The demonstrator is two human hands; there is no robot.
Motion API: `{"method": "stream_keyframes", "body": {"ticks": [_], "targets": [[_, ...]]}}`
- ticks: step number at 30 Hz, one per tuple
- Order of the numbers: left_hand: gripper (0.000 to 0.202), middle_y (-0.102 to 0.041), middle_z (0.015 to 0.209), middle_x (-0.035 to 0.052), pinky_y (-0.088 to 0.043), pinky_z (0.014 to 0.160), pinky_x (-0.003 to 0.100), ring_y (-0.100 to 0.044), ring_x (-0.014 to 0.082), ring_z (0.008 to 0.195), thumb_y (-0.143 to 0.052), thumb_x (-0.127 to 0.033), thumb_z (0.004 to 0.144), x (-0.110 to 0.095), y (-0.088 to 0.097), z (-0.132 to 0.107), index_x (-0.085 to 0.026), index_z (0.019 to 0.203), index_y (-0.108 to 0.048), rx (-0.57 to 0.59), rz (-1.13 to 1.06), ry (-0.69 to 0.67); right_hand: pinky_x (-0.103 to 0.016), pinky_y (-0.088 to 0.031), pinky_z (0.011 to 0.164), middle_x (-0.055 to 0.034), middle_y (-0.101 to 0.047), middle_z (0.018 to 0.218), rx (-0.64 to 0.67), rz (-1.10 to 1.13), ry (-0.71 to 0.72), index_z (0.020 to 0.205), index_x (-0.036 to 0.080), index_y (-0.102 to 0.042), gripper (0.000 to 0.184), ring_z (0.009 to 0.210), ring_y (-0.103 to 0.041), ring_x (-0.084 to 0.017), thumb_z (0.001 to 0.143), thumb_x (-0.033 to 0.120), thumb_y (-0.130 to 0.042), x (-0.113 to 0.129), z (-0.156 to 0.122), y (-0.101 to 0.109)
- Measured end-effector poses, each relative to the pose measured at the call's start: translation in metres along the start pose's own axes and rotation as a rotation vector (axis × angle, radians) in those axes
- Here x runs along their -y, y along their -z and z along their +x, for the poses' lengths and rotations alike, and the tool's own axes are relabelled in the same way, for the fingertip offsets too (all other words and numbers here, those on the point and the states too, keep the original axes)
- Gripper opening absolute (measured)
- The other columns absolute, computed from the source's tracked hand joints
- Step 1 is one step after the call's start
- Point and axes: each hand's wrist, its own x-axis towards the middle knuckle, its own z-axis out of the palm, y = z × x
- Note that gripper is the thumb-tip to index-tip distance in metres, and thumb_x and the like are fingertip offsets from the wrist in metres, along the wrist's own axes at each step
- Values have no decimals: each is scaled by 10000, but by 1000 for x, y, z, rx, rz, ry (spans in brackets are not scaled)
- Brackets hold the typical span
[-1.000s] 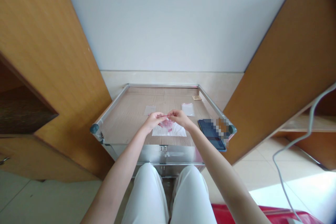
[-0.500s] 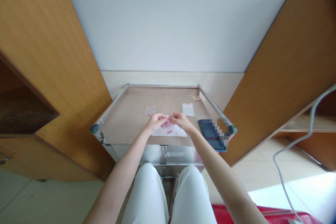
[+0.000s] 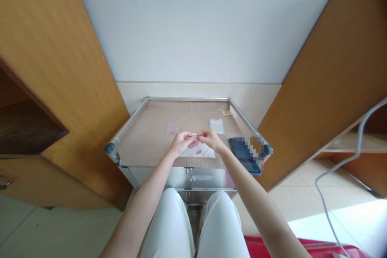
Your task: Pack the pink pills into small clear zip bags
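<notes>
My left hand (image 3: 182,142) and my right hand (image 3: 209,138) meet over the middle of the tabletop. Their closed fingers pinch the red strip along the top edge of a small clear zip bag (image 3: 194,143). Pink bead-like pieces show below the strip, partly hidden by my fingers. Beneath lies a white sheet or larger bag (image 3: 207,152) with several pink pieces on or in it; which, I cannot tell. Just beyond my left hand is another clear bag (image 3: 173,126) with pink pieces at its near end. A stack of clear bags (image 3: 216,126) lies beyond my right hand.
The wood-patterned tabletop (image 3: 142,141) has a raised metal rim (image 3: 187,99). A dark tablet or phone (image 3: 243,155), partly blurred out, lies at the right edge. A small tan card (image 3: 226,113) is at the back right. Wooden cabinets flank the table.
Both hands have shifted slightly to the right, still pinching the strip. The clear bag at left shows more fully, and the pink pieces below my hands appear further right.
</notes>
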Motion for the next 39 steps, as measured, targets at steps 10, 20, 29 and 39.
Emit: {"method": "stream_keyframes", "body": {"ticks": [10,20,29,39], "targets": [[244,-634,644,43,-439,489,213,-582,127,560,-618,-327,624,-5,-4,-8,-113,734,-577,-24,-90,65,-206,-327,478,26,-514,515,-27,176,3,597,140,-559,178,465,-427,-69,609,312,-601,-15,-3,17],[251,-632,628,41,-435,471,216,-575,125,537,-628,-335,615,-5,-5,-10,-117,725,-567,-51,-133,48,-219,-353,542,19,-543,559,-87,288,23,613,152,-567,177,527,-466,-82,631,327,-592,-5,-11,9],[219,-634,633,41,-438,473,211,-570,117,535,-620,-326,629,-6,-5,-13,-118,683,-579,-55,-117,18,-236,-389,578,12,-584,610,-21,321,56,659,167,-566,161,556,-522,-99,645,324,-603,-8,-10,2],[315,-659,714,84,-435,463,212,-609,160,629,-616,-348,638,-4,-1,-13,-104,837,-597,-43,-165,61,-211,-343,502,18,-550,559,-117,330,52,621,155,-547,187,503,-472,-80,634,329,-615,-6,-13,-1]]}}
